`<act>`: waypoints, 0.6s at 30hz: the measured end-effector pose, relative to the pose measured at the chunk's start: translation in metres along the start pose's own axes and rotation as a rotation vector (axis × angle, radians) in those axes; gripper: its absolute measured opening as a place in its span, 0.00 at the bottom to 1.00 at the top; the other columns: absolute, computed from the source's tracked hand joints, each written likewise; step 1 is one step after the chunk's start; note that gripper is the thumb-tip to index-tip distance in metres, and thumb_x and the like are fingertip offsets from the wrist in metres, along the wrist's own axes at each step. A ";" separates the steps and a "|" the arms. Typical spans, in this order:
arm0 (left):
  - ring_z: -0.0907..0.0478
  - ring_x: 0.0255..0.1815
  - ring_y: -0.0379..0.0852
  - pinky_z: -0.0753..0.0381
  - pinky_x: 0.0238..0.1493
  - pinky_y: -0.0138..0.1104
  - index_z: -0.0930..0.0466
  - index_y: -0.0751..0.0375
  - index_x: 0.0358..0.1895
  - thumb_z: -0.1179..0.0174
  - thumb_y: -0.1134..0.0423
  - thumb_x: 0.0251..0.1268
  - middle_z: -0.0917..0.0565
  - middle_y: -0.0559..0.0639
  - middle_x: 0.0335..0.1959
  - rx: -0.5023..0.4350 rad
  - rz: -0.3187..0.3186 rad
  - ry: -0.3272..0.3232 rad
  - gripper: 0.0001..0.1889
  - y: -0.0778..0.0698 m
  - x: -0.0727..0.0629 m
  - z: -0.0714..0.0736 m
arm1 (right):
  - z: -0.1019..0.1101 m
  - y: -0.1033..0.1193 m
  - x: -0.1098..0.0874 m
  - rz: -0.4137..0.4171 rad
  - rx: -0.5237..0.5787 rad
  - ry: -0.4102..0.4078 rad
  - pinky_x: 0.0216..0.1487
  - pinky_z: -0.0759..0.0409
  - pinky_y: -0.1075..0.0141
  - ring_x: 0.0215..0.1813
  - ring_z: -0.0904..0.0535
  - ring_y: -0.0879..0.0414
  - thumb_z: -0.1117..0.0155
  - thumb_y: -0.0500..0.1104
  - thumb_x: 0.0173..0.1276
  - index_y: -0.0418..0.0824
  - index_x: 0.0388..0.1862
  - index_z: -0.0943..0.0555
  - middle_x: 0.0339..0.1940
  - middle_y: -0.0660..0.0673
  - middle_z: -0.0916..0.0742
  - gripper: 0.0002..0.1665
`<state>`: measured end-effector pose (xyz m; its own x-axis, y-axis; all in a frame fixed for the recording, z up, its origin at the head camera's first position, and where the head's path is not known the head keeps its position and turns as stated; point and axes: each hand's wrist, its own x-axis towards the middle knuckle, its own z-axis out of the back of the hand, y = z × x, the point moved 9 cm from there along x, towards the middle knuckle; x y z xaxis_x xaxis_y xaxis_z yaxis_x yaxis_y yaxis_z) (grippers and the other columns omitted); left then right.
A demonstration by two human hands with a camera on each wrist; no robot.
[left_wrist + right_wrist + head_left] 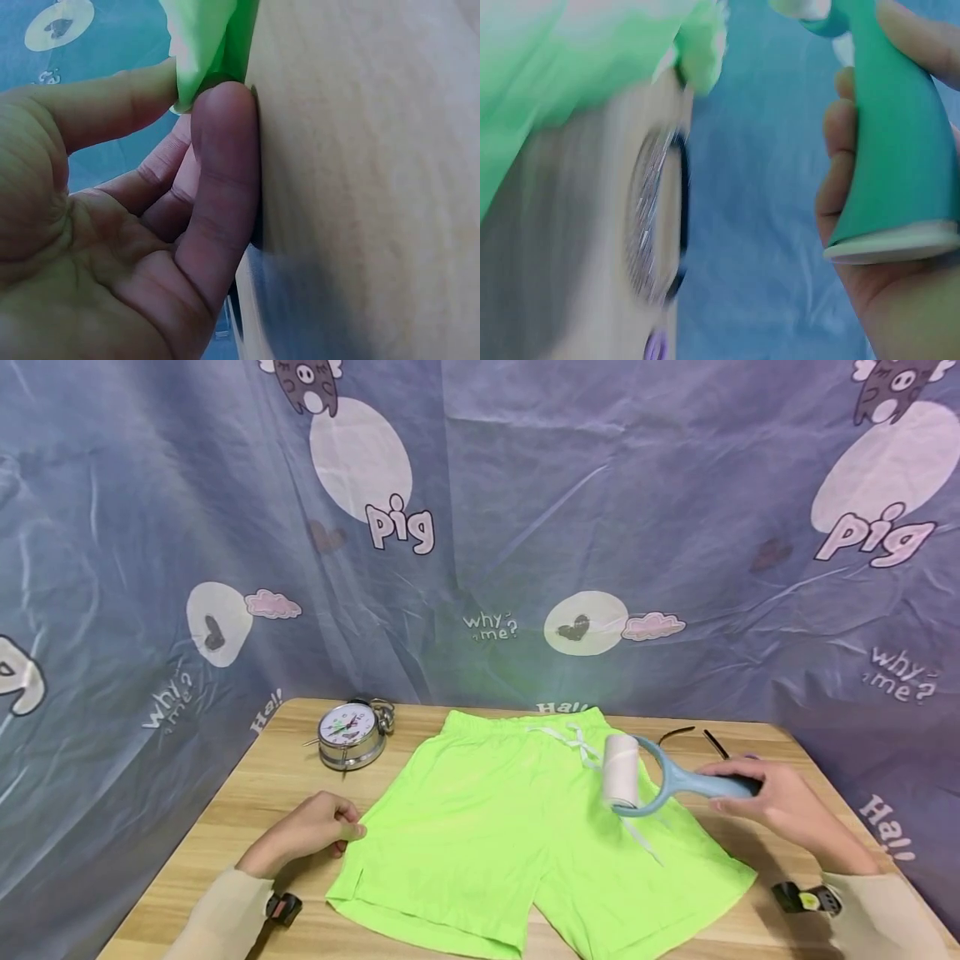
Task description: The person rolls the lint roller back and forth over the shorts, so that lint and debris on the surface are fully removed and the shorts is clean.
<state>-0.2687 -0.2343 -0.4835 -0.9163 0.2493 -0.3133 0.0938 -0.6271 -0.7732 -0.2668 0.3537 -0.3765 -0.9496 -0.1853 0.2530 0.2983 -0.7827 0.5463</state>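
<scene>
Neon green shorts (480,810) lie spread on the wooden table, white drawstring (577,739) at the waistband. My left hand (318,828) pinches their left side edge between thumb and fingers; the left wrist view shows the green fabric (202,45) between the thumb and index fingertip. My right hand (765,797) grips the blue handle (896,150) of a lint roller (621,772). Its white roll is over the upper right part of the shorts, near the drawstring. Whether the roll touches the cloth, I cannot tell from the head view; in the right wrist view it is mostly cut off.
A silver alarm clock (351,735) stands at the back left of the wooden table (225,827). Behind the roller lies a thin black curved object (682,217), blurred, with a small purple thing (656,345) near it. A printed blue-grey cloth (495,543) hangs around the table.
</scene>
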 end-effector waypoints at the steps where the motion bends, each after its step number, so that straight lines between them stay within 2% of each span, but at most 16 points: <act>1: 0.23 0.25 0.44 0.18 0.28 0.36 0.20 0.66 0.34 0.33 0.61 0.63 0.21 0.51 0.25 -0.006 0.005 0.002 0.10 0.001 -0.001 0.000 | -0.003 0.009 0.005 0.014 -0.001 -0.005 0.39 0.27 0.74 0.39 0.23 0.70 0.20 0.45 0.56 0.50 0.52 0.12 0.41 0.57 0.13 0.23; 2: 0.23 0.25 0.44 0.18 0.28 0.36 0.20 0.66 0.34 0.33 0.61 0.63 0.21 0.52 0.26 -0.016 0.010 0.005 0.10 0.001 -0.002 -0.001 | -0.006 0.018 0.010 0.029 -0.001 -0.012 0.35 0.29 0.73 0.34 0.25 0.68 0.20 0.44 0.56 0.51 0.52 0.12 0.39 0.57 0.13 0.23; 8: 0.23 0.23 0.44 0.19 0.27 0.35 0.20 0.68 0.34 0.34 0.63 0.64 0.23 0.51 0.25 -0.061 -0.004 0.036 0.10 0.004 -0.008 -0.003 | -0.044 0.077 0.040 0.159 0.045 -0.013 0.36 0.27 0.72 0.34 0.23 0.68 0.19 0.41 0.54 0.51 0.51 0.12 0.42 0.50 0.10 0.23; 13: 0.23 0.24 0.43 0.17 0.27 0.35 0.20 0.67 0.35 0.35 0.62 0.66 0.23 0.50 0.22 -0.063 -0.012 0.055 0.10 0.007 -0.010 -0.003 | -0.089 0.133 0.056 0.275 0.121 0.083 0.32 0.26 0.70 0.29 0.26 0.66 0.19 0.40 0.53 0.53 0.49 0.13 0.36 0.54 0.12 0.23; 18: 0.23 0.25 0.44 0.15 0.28 0.36 0.18 0.67 0.35 0.35 0.63 0.66 0.22 0.51 0.23 -0.055 -0.016 0.049 0.09 0.008 -0.011 0.000 | -0.135 0.190 0.063 0.402 0.197 0.205 0.36 0.24 0.70 0.32 0.24 0.66 0.19 0.42 0.52 0.55 0.48 0.13 0.36 0.58 0.12 0.22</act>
<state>-0.2573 -0.2420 -0.4863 -0.8977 0.2961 -0.3263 0.1014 -0.5819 -0.8069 -0.2825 0.1134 -0.3645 -0.7490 -0.5782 0.3234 0.6389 -0.5014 0.5834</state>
